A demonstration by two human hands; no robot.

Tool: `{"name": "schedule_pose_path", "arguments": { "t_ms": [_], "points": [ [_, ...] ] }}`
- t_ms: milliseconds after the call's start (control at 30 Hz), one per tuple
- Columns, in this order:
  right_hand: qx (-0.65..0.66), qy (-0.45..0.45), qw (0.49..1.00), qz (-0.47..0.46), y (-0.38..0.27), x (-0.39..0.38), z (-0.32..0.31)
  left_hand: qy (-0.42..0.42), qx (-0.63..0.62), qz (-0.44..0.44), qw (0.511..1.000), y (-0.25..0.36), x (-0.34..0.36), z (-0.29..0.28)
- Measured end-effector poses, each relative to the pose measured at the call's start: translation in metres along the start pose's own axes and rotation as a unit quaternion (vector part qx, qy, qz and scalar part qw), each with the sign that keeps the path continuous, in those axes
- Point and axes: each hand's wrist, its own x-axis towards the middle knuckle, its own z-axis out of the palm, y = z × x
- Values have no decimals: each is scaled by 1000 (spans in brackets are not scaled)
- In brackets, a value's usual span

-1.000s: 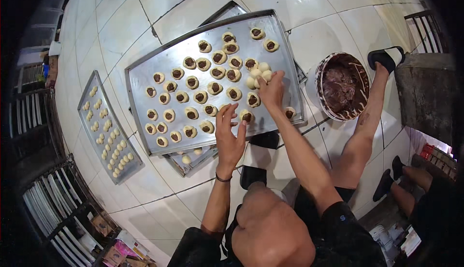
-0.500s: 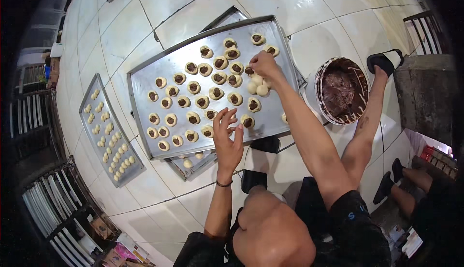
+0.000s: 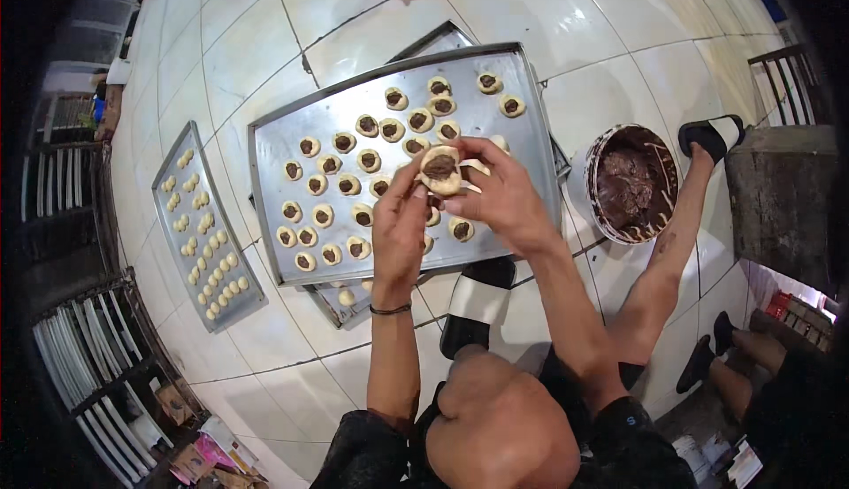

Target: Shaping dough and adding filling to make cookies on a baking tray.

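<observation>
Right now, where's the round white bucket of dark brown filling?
Head view, right side: the bucket stands on the white tiled floor, between the large silver metal tray and the person's bare outstretched leg.

Pale round dough piece (image 3: 449, 185), dark brown filling (image 3: 439, 166) exposed, held between left hand (image 3: 400, 224) and right hand (image 3: 508, 193), above the metal tray (image 3: 345, 104)

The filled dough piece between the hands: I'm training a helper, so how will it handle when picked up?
The dough piece probably squashes easily: it looks soft and uneven. The dark filling might smear, being uncovered. Opened out, the piece seems unlikely to roll.
</observation>
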Motion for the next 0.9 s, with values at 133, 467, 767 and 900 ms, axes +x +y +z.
{"name": "schedule_pose_path", "arguments": {
  "t_ms": [133, 467, 767, 900],
  "points": [
    [-106, 28, 989, -100, -1, -22, 5, -41, -26, -9, 999, 5, -13, 15],
    [-450, 71, 847, -273, 0, -74, 19, -45, -282, -69, 956, -10, -38, 26],
    [-295, 51, 932, -203, -16, -80, 7, -95, -324, -62, 939, -6, -52, 33],
    [-59, 16, 993, -99, -15, -77, -1, -145, -301, -26, 942, -2, -56, 47]
  ]
}}
